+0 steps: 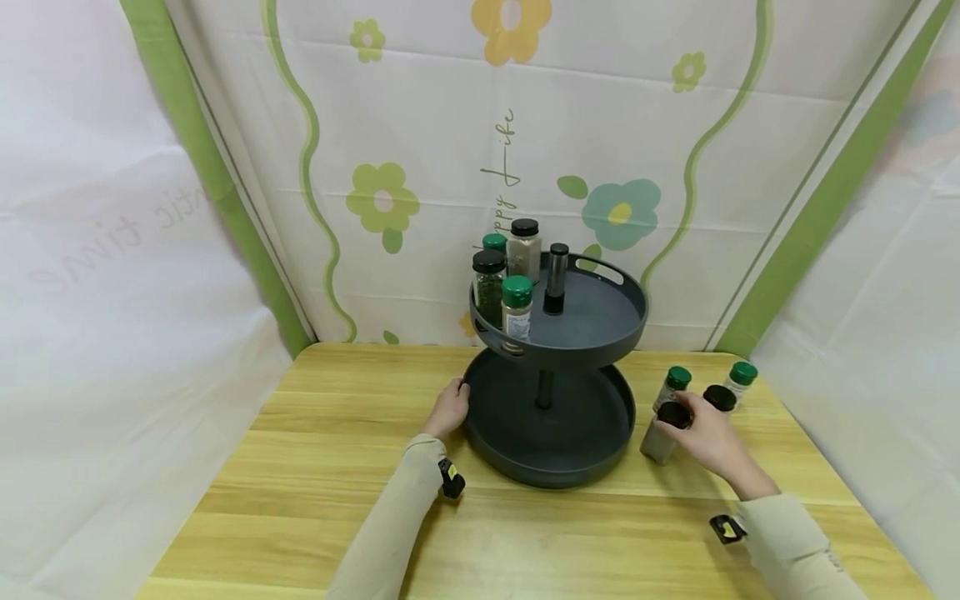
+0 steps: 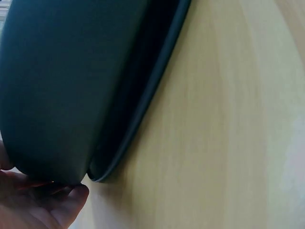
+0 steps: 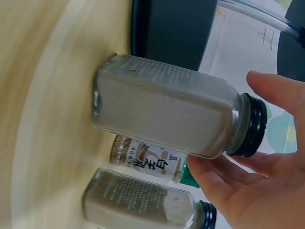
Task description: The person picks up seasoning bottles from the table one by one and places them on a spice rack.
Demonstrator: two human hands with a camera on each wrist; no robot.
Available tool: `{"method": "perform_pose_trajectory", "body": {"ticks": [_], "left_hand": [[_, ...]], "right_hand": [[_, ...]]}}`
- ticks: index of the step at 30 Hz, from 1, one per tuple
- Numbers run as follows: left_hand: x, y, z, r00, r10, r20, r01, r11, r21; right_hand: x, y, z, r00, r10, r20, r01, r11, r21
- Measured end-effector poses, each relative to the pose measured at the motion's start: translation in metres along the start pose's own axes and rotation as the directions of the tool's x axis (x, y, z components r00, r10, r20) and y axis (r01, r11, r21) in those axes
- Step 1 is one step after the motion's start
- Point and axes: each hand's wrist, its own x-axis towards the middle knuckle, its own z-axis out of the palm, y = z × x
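A dark grey two-tier round tray (image 1: 551, 475) stands on the table. My left hand (image 1: 448, 408) grips the left rim of its lower tier; in the left wrist view the fingers (image 2: 71, 202) press against its outer wall. To the right of the tray, my right hand (image 1: 708, 437) is around the top of a square glass spice jar (image 3: 164, 105) with a black lid (image 3: 252, 125), filled with grey-brown powder. In the right wrist view a gap shows between the thumb (image 3: 274, 93) and the lid, while the other fingers lie close behind the jar's shoulder.
Beside the right hand stand two green-capped spice bottles (image 1: 677, 379) (image 1: 742, 375) and another black-lidded jar (image 3: 143, 198). On the upper tier, several spice jars (image 1: 517, 321) crowd the left side, near the centre post (image 1: 556, 279). A printed curtain (image 1: 450, 125) hangs behind the table (image 1: 330, 433).
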Motion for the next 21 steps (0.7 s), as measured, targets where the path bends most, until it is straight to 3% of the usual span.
{"method": "perform_pose_trajectory", "body": {"ticks": [5, 9, 16, 21], "left_hand": [[0.000, -0.004, 0.001, 1.000, -0.018, -0.010, 0.017, 0.999, -0.048], [0.001, -0.008, 0.004, 0.998, 0.021, -0.057, -0.023, 0.999, -0.032], [0.000, -0.004, 0.006, 0.998, -0.034, -0.048, 0.032, 0.999, -0.042], [-0.001, -0.004, 0.007, 0.998, -0.031, -0.062, 0.030, 0.999, -0.014]], "right_hand": [[-0.003, 0.000, 0.005, 1.000, 0.008, -0.015, -0.008, 1.000, 0.021], [-0.004, 0.004, 0.008, 0.999, 0.021, -0.029, -0.020, 0.999, 0.028], [-0.006, 0.011, 0.013, 0.998, 0.043, -0.043, -0.041, 0.998, 0.057], [-0.008, 0.013, 0.015, 0.998, 0.057, -0.034, -0.053, 0.993, 0.105]]}}
